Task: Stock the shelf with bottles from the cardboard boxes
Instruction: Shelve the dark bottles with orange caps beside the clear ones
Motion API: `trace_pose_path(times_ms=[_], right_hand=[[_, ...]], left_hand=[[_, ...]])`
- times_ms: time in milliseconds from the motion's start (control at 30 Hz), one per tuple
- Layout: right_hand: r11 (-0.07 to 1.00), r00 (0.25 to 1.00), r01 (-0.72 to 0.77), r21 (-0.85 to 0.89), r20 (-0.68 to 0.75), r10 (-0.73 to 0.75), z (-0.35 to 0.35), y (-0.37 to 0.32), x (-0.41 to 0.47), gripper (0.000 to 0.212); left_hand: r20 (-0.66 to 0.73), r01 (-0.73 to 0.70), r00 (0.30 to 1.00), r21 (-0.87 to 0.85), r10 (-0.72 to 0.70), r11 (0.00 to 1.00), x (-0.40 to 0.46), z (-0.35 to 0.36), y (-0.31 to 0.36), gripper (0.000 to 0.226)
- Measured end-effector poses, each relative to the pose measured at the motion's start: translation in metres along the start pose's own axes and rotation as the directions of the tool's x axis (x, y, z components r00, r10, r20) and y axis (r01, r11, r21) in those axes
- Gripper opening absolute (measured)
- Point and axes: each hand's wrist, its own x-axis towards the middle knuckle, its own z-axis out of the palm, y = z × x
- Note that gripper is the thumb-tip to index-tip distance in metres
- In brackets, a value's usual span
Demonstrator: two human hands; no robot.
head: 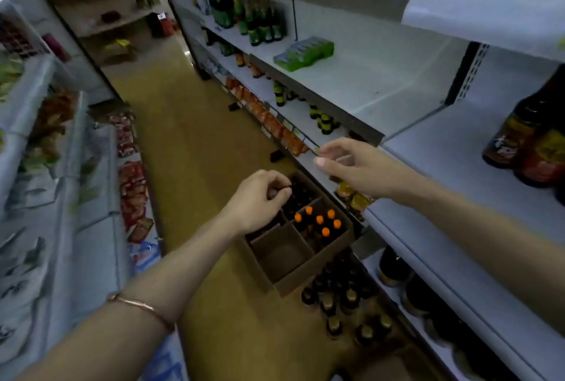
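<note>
Above the cardboard box of orange-capped bottles on the floor: left hand curled, grip narrow, contents unclear; right hand open, empty, beside shelf.

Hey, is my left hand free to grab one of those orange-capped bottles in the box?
Probably yes. The left hand hovers empty just above the cardboard box, and the orange-capped bottles stand upright in an open compartment with nothing covering them.
</note>
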Motion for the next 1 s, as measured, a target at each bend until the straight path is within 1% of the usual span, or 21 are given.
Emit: trace_pose_path(times_ms=[167, 267, 400, 533, 600, 667, 733, 800, 900, 1000], right_hand=[[0.998, 0.997, -0.064, 0.002, -0.034, 0.064, -0.003, 0.019, 0.06, 0.047], [0.989, 0.985, -0.147, 0.023, -0.083, 0.148, -0.004, 0.035, 0.09, 0.05], [0.968, 0.96, -0.249, 0.014, -0.129, 0.248, 0.008, 0.058, 0.132, 0.053], [0.936, 0.914, -0.345, 0.064, -0.204, 0.351, 0.03, 0.08, 0.187, 0.051], [0.909, 0.876, -0.398, 0.124, -0.244, 0.417, 0.043, 0.089, 0.217, 0.05], [0.885, 0.842, -0.44, 0.155, -0.272, 0.466, 0.056, 0.1, 0.245, 0.05], [0.851, 0.795, -0.48, 0.213, -0.304, 0.525, 0.069, 0.111, 0.268, 0.05], [0.828, 0.766, -0.502, 0.25, -0.314, 0.56, 0.083, 0.125, 0.285, 0.048], [0.799, 0.732, -0.551, 0.239, -0.32, 0.601, 0.106, 0.159, 0.304, 0.046], [0.78, 0.717, -0.592, 0.205, -0.307, 0.625, 0.131, 0.209, 0.315, 0.049]], left_hand=[[0.101, -0.018, 0.995, 0.016, 0.017, 1.0, 0.074, 0.003, -0.04, 0.012], [0.176, -0.032, 0.984, 0.018, 0.028, 0.999, 0.123, 0.009, -0.064, 0.02], [0.31, -0.115, 0.945, 0.025, 0.101, 0.993, 0.19, 0.025, -0.1, 0.024], [0.411, -0.229, 0.885, -0.024, 0.219, 0.973, 0.265, 0.041, -0.141, 0.026], [0.471, -0.261, 0.845, -0.049, 0.252, 0.964, 0.298, 0.048, -0.159, 0.027], [0.501, -0.278, 0.819, -0.082, 0.281, 0.957, 0.324, 0.059, -0.18, 0.027], [0.533, -0.287, 0.795, -0.092, 0.29, 0.954, 0.343, 0.073, -0.2, 0.027], [0.548, -0.273, 0.788, -0.095, 0.279, 0.957, 0.358, 0.094, -0.222, 0.028], [0.577, -0.276, 0.765, -0.107, 0.286, 0.955, 0.374, 0.132, -0.252, 0.031], [0.59, -0.31, 0.748, -0.095, 0.304, 0.946, 0.386, 0.178, -0.283, 0.033]])
